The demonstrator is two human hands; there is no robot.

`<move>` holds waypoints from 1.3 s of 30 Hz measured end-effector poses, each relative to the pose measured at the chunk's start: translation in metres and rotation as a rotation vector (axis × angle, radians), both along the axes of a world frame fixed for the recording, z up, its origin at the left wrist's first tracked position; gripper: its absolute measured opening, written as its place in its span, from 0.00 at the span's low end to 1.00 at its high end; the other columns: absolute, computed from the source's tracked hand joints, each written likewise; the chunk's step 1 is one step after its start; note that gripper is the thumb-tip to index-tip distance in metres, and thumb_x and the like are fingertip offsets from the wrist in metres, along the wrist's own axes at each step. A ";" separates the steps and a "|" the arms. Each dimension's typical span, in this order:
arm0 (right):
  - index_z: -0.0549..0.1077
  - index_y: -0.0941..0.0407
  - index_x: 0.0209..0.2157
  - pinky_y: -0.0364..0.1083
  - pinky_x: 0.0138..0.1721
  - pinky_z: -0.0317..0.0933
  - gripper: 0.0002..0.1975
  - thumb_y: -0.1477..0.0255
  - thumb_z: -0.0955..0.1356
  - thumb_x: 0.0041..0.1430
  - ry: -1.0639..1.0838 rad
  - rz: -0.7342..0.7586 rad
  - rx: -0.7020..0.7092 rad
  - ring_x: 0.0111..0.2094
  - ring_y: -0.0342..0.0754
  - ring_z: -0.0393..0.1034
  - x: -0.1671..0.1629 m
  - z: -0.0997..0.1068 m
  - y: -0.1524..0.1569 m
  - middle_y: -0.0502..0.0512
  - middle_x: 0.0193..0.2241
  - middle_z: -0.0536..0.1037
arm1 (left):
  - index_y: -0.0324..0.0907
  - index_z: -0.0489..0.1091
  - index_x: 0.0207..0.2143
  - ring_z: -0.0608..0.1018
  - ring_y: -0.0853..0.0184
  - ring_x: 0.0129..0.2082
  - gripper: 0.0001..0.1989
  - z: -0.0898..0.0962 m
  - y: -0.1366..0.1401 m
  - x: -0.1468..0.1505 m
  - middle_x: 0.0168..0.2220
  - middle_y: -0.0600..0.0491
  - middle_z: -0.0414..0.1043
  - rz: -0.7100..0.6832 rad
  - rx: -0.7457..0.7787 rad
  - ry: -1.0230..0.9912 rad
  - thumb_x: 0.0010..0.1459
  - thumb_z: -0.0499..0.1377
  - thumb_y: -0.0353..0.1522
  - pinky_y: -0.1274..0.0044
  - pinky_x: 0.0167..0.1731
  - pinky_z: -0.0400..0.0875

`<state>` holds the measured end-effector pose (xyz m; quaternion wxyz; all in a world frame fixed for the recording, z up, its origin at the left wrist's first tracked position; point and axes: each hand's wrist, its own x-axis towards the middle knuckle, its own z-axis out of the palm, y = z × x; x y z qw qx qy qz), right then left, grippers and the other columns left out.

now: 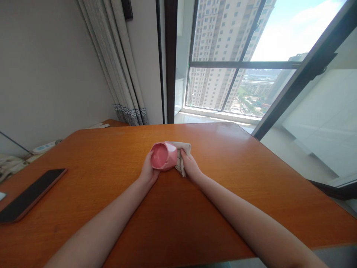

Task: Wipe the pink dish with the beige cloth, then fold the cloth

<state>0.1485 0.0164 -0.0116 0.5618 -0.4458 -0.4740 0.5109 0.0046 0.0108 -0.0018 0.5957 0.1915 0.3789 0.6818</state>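
A glossy pink faceted pot or cup (172,155) is tipped on its side above the middle of the table, its round opening turned toward me and to the left. My left hand (148,168) is closed around its left side and underside. A folded beige cloth (180,147) lies against the pot's right side, at its base. My right hand (190,163) grips this cloth, with the thumb on top and the other fingers mostly hidden behind the fabric. Part of the cloth hangs below the pot.
The brown wooden table (117,149) spreads under both arms. At the left lies a dark flat slab (30,195) with a reddish edge. A white power strip (44,147) sits beyond the left edge. Behind are a grey curtain (111,56) and a large window (217,85).
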 end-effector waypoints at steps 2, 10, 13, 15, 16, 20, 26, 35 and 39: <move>0.76 0.54 0.39 0.52 0.51 0.62 0.23 0.51 0.63 0.53 -0.054 0.016 -0.017 0.48 0.54 0.70 0.001 -0.003 0.002 0.54 0.41 0.79 | 0.41 0.69 0.33 0.74 0.66 0.37 0.11 0.002 0.000 -0.003 0.34 0.53 0.74 0.009 0.000 -0.020 0.49 0.58 0.37 0.75 0.38 0.68; 0.58 0.58 0.59 0.55 0.62 0.40 0.34 0.61 0.66 0.53 -0.396 -0.229 0.362 0.62 0.54 0.48 0.007 0.005 -0.005 0.61 0.60 0.59 | 0.41 0.70 0.38 0.74 0.63 0.42 0.14 0.006 -0.006 0.002 0.39 0.51 0.74 -0.020 0.060 -0.016 0.51 0.58 0.39 0.73 0.42 0.69; 0.54 0.54 0.61 0.52 0.62 0.43 0.29 0.64 0.60 0.60 -0.390 -0.059 0.472 0.61 0.49 0.50 0.007 0.018 -0.016 0.58 0.60 0.58 | 0.40 0.70 0.40 0.73 0.64 0.44 0.14 0.002 -0.007 0.006 0.43 0.51 0.73 -0.062 0.105 0.018 0.51 0.59 0.37 0.73 0.46 0.67; 0.57 0.52 0.60 0.51 0.61 0.45 0.29 0.64 0.63 0.57 -0.405 0.086 0.467 0.60 0.49 0.53 0.005 0.022 -0.021 0.56 0.59 0.61 | 0.41 0.69 0.41 0.72 0.66 0.45 0.14 0.000 -0.007 0.007 0.43 0.51 0.72 -0.080 0.137 0.074 0.51 0.60 0.35 0.74 0.48 0.65; 0.58 0.52 0.59 0.51 0.61 0.45 0.30 0.65 0.65 0.54 -0.407 0.114 0.453 0.60 0.50 0.53 0.004 0.022 -0.021 0.56 0.58 0.61 | 0.41 0.69 0.41 0.72 0.67 0.45 0.14 -0.001 -0.008 0.007 0.44 0.52 0.72 -0.092 0.147 0.099 0.51 0.60 0.34 0.75 0.48 0.64; 0.66 0.53 0.52 0.50 0.57 0.51 0.25 0.70 0.65 0.48 -0.220 0.051 0.272 0.54 0.51 0.60 0.009 0.016 -0.006 0.53 0.51 0.70 | 0.43 0.67 0.43 0.72 0.66 0.44 0.17 0.002 -0.009 0.007 0.45 0.50 0.70 -0.238 0.165 0.117 0.52 0.59 0.39 0.73 0.45 0.67; 0.71 0.56 0.38 0.47 0.44 0.61 0.17 0.67 0.62 0.44 0.178 -0.138 0.079 0.40 0.49 0.68 0.063 0.015 0.041 0.51 0.37 0.76 | 0.45 0.63 0.48 0.73 0.67 0.39 0.22 -0.008 -0.007 0.005 0.48 0.47 0.67 -0.386 0.230 0.435 0.50 0.61 0.40 0.72 0.42 0.68; 0.70 0.57 0.39 0.47 0.43 0.59 0.17 0.69 0.58 0.50 -0.328 -0.912 0.071 0.38 0.47 0.66 0.161 0.002 0.059 0.52 0.35 0.73 | 0.41 0.68 0.42 0.72 0.63 0.44 0.12 -0.008 -0.023 0.001 0.43 0.48 0.70 -0.595 0.698 1.327 0.55 0.54 0.33 0.70 0.49 0.64; 0.70 0.57 0.40 0.48 0.43 0.60 0.17 0.70 0.57 0.51 -0.338 -0.977 0.005 0.38 0.48 0.67 0.184 -0.007 0.065 0.52 0.35 0.73 | 0.41 0.69 0.40 0.72 0.63 0.45 0.11 -0.005 -0.023 0.000 0.43 0.49 0.71 -0.593 0.772 1.404 0.54 0.54 0.31 0.72 0.49 0.64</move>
